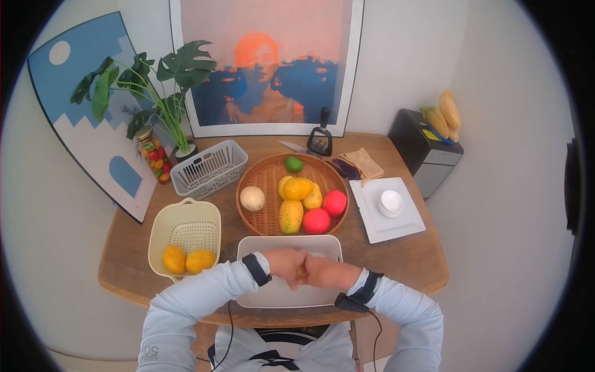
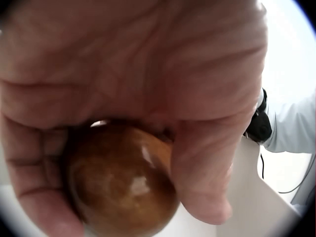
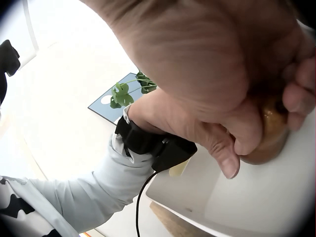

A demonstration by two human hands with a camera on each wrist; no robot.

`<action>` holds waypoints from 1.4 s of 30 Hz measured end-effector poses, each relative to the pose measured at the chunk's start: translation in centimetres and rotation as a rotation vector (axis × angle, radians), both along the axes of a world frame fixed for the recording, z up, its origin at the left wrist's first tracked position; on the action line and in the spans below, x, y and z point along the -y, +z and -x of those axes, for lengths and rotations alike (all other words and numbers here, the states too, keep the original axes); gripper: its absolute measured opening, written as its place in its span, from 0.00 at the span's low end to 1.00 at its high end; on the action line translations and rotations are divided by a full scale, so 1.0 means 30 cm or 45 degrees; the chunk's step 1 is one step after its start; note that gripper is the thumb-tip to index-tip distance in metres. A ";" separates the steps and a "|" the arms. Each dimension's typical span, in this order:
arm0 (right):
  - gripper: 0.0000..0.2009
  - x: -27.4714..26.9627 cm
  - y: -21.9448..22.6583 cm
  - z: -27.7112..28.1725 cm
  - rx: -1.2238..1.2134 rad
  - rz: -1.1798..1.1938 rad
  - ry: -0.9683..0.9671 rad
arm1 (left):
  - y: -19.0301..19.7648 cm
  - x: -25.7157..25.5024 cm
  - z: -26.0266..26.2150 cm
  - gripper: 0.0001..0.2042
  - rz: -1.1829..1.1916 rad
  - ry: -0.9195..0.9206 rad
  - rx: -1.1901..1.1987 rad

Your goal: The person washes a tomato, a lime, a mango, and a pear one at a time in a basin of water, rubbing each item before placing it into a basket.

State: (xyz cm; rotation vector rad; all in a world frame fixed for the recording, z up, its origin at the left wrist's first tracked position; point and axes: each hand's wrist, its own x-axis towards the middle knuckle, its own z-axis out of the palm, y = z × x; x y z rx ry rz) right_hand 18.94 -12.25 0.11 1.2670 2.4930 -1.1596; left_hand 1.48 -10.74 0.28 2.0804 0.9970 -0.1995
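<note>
Both hands meet low over a white rectangular basin (image 1: 279, 297) at the table's front. In the left wrist view the left hand (image 2: 143, 74) curls its fingers and thumb round a shiny brown, rounded fruit (image 2: 123, 182). The right wrist view shows the right hand (image 3: 197, 54) with fingers bent against the same brown fruit (image 3: 270, 133), the left hand's thumb beside it. From the head view the left hand (image 1: 284, 265) and right hand (image 1: 331, 273) touch, hiding most of the fruit between them. Something pale lies in the basin behind the hands, too covered to tell.
A wicker tray (image 1: 248, 224) of fruit stands behind the basin. At left are a cream colander (image 1: 160, 229) with two yellow fruits and a grey basket (image 1: 211, 167). White plates (image 1: 372, 232) lie right; a knife (image 1: 291, 146) and a grater (image 1: 320, 141) lie at the back.
</note>
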 end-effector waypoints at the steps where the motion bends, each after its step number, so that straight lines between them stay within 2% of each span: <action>1: 0.30 -0.003 -0.012 -0.003 0.005 -0.007 0.023 | -0.016 0.004 0.001 0.38 -0.168 -0.097 0.008; 4: 0.27 -0.006 0.020 -0.013 -0.040 0.003 0.112 | -0.040 0.015 -0.007 0.39 -0.265 -0.038 -0.028; 7: 0.28 -0.007 0.111 0.001 0.154 0.041 0.199 | -0.019 -0.014 -0.005 0.39 -0.080 -0.058 -0.074; 10: 0.26 0.018 0.049 -0.019 -0.077 -0.156 0.075 | -0.024 -0.035 -0.008 0.38 0.008 -0.068 -0.135; 13: 0.25 0.006 0.001 -0.017 -0.068 -0.114 0.078 | -0.017 -0.029 -0.001 0.35 0.054 0.037 -0.038; 16: 0.25 0.000 0.014 -0.019 -0.043 -0.073 0.049 | -0.006 -0.007 -0.005 0.31 -0.226 -0.023 -0.067; 19: 0.25 0.002 0.039 -0.013 0.067 -0.013 0.034 | -0.011 0.004 -0.013 0.28 -0.363 -0.146 -0.134; 22: 0.24 -0.002 -0.006 -0.028 -0.105 -0.103 0.003 | -0.003 -0.021 -0.013 0.27 -0.044 -0.077 -0.129; 25: 0.22 0.017 -0.016 -0.029 -0.099 -0.303 0.030 | 0.012 -0.039 -0.003 0.28 0.115 -0.018 -0.143; 28: 0.21 -0.002 0.004 -0.028 -0.167 -0.113 0.009 | 0.004 -0.021 0.006 0.29 -0.173 -0.071 -0.122; 31: 0.20 -0.014 0.017 -0.011 0.016 0.026 0.010 | -0.010 0.017 0.017 0.20 -0.410 -0.001 0.060; 34: 0.20 -0.020 0.012 -0.010 0.099 0.046 0.043 | 0.006 0.016 -0.001 0.25 -0.387 -0.138 -0.122; 37: 0.18 -0.012 -0.054 -0.031 -0.192 -0.218 -0.020 | -0.033 -0.004 -0.018 0.22 -0.308 -0.105 -0.103; 40: 0.17 -0.022 -0.089 -0.031 -0.286 -0.286 -0.082 | 0.023 -0.013 -0.019 0.21 -0.019 0.046 -0.037; 42: 0.17 -0.027 -0.080 -0.032 -0.267 -0.208 -0.060 | 0.011 -0.016 -0.013 0.20 -0.097 0.023 -0.059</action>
